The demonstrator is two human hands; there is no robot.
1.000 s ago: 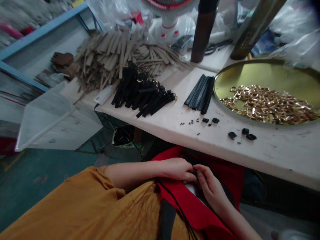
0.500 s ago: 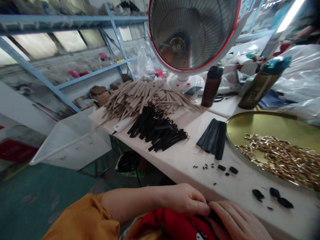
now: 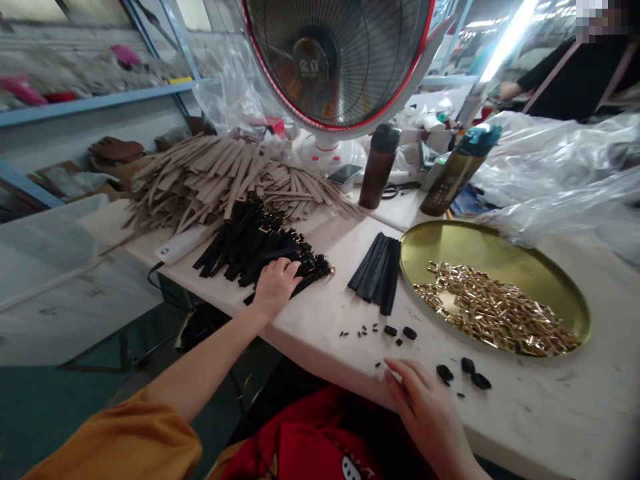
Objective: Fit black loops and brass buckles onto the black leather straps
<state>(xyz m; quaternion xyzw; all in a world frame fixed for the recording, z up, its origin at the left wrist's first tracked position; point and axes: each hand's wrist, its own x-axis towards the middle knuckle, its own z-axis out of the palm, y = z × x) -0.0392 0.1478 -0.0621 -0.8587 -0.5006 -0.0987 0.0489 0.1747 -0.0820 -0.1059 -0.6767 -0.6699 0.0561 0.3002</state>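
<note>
Currently, in the head view, the left hand (image 3: pixel 275 288) reaches out over the tabletop (image 3: pixel 320 327) and rests on the near edge of a heap of black straps (image 3: pixel 243 243), many with gold-coloured buckles at their far ends. Its fingers curl over the nearest straps; whether that grip is clamped on one strap or merely lies against it, I cannot tell, since the back of the hand hides the fingertips' undersides.

The right hand (image 3: pixel 425 400) is at the front edge, its grip loosely bent, thumb and forefinger slightly apart, with no held object that I can make out. A tiny black bit (image 3: pixel 377 365) lies just beside its forefinger, and several black pieces (image 3: pixel 467 365) lie beyond its knuckles.

Between the heap and the gold tray (image 3: pixel 465 240) is a fanned row of plain black strips (image 3: pixel 377 273); loose gold buckles (image 3: pixel 500 307) cover part of the tray.

The step in hand looks like handling a single strap at the heap, laying down or picking up, though one moment cannot settle which. Either way, the next move calls for the left fingers to separate cleanly from the neighbouring straps, without dragging their buckles along.
</note>
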